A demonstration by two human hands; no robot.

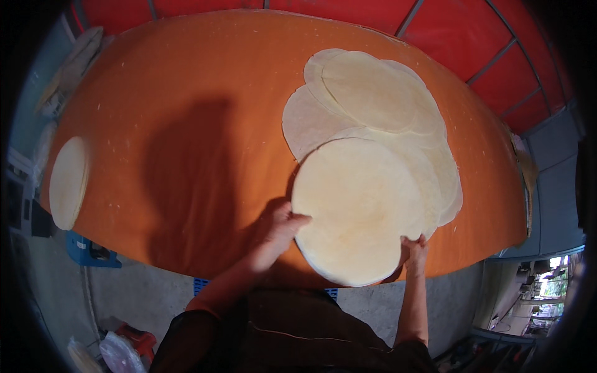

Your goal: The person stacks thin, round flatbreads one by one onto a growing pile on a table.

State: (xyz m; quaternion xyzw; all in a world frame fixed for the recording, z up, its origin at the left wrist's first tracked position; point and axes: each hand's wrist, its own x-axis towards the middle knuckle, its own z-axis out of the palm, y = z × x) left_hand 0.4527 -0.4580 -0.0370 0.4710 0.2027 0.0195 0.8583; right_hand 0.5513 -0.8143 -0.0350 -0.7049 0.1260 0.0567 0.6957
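Observation:
A stack of large, thin, round pale sheets (357, 205), which look like flatbread or dough rounds, lies before me at the near side of the table. My left hand (284, 226) grips its left edge, thumb on top and fingers underneath. At the lower right edge my right hand (415, 247) pinches the rim. The stack's near edge reaches the table's front edge. Beyond and to the right, more such rounds (373, 93) lie spread in overlapping layers, partly covered by the stack between my hands.
An orange-covered table (186, 56) fills most of the view. Another small stack of rounds (68, 183) sits at its far left edge. A red panelled wall (466, 37) stands behind. Below are a blue plastic stool (91, 249) and a red object (137, 340) beside plastic-wrapped goods (121, 354).

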